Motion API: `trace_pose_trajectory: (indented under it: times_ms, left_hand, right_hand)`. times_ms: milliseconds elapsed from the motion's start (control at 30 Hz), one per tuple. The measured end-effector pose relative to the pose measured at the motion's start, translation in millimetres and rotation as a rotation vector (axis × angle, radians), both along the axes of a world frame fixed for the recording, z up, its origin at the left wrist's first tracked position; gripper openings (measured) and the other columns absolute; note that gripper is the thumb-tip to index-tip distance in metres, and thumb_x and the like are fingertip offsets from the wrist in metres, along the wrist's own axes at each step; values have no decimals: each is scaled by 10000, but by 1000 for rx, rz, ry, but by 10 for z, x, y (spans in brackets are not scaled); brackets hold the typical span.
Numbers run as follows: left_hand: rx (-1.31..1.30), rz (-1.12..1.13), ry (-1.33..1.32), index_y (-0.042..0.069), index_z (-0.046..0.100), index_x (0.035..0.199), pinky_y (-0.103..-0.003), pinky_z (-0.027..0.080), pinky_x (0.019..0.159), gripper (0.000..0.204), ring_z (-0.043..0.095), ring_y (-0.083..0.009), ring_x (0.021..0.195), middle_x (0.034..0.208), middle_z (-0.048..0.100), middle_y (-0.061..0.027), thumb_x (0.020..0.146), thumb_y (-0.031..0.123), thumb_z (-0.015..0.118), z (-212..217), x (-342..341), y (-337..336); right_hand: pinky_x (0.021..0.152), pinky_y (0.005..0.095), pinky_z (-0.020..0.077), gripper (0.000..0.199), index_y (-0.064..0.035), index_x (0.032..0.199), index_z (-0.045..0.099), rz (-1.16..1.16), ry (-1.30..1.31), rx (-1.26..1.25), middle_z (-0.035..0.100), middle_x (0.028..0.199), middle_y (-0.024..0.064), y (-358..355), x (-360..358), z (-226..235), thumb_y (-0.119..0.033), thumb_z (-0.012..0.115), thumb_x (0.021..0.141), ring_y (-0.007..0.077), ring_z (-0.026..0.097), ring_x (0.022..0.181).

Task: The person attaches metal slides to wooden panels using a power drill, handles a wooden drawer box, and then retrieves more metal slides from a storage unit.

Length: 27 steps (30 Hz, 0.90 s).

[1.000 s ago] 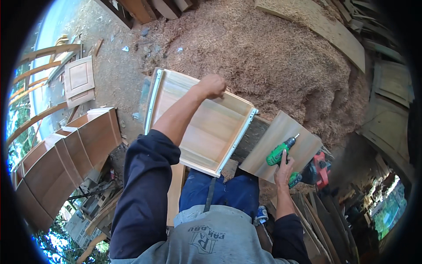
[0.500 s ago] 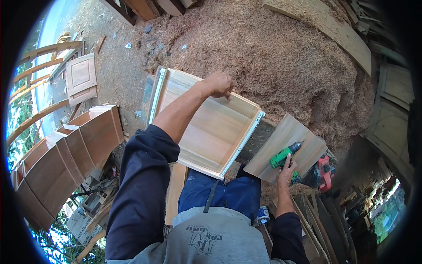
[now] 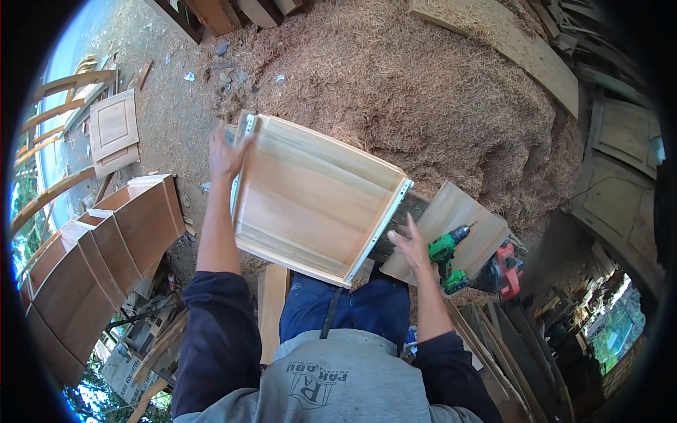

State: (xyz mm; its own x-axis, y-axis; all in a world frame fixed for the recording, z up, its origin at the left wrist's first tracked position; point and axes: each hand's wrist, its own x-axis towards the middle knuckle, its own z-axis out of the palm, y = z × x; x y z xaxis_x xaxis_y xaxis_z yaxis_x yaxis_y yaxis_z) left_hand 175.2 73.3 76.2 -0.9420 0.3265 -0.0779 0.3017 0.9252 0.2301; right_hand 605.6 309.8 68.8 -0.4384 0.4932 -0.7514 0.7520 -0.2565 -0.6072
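1. A person looks down at a pale wooden drawer box [image 3: 310,201], open side up, in the centre of the view. It is tilted, with one corner toward 11 o'clock and another toward 5 o'clock.
2. The left hand [image 3: 227,151] is at 10 o'clock from the drawer's centre. Its fingers are spread wide and press flat against the drawer's left side wall, where a white metal slide rail [image 3: 238,169] runs along the edge.
3. The right hand [image 3: 410,248] is at 4 o'clock from the drawer's centre. Its fingers are open and spread, resting just beside the drawer's right edge, on a flat board [image 3: 451,229]; it grips nothing.
4. A second white slide rail [image 3: 384,218] runs along the drawer's right side, next to that hand.
5. A green cordless drill [image 3: 446,255] lies on the same flat board, just to the right of the right hand and not touching it.
6. A red and black tool [image 3: 506,271] sits beyond the drill at 4 o'clock.
7. A large heap of sawdust [image 3: 423,92] fills the ground from 12 to 2 o'clock.
8. Brown curved wooden cabinet parts [image 3: 92,254] stand on the ground at 8 to 9 o'clock.
9. A panelled cabinet door [image 3: 113,130] lies on the ground at 10 o'clock.
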Motion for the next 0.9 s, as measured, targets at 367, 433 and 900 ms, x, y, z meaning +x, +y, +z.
trace_pose_trajectory:
  times_ms: [367, 433, 900]
  left_hand:
    - [100, 111, -473, -2, 663, 1091, -397, 491, 764, 470, 643, -313, 839, 892, 665, -210, 833, 388, 714, 530, 381, -393]
    - [191, 196, -385, -10, 666, 1066, -288, 467, 659, 331, 589, -166, 698, 734, 622, -102, 858, 245, 702, 947, 593, -448]
    - [-39, -293, -3, 20, 590, 1229, -434, 427, 1020, 335, 545, -359, 1188, 1250, 599, -187, 902, 59, 532, 1555, 1418, -1797]
  right_hand:
    - [869, 368, 517, 621, -12, 1337, 473, -177, 63, -149, 643, 1105, 134, -373, -346, 26, 0, 701, 759, 250, 628, 1008]
    - [895, 358, 501, 589, -1, 1311, 489, -232, 101, -149, 643, 1107, 129, -521, -250, 266, 11, 696, 760, 248, 626, 1011]
    - [991, 364, 435, 477, 14, 1293, 512, 572, 194, 913, 612, 1243, 122, -407, 303, 514, -118, 696, 874, 260, 584, 1139]
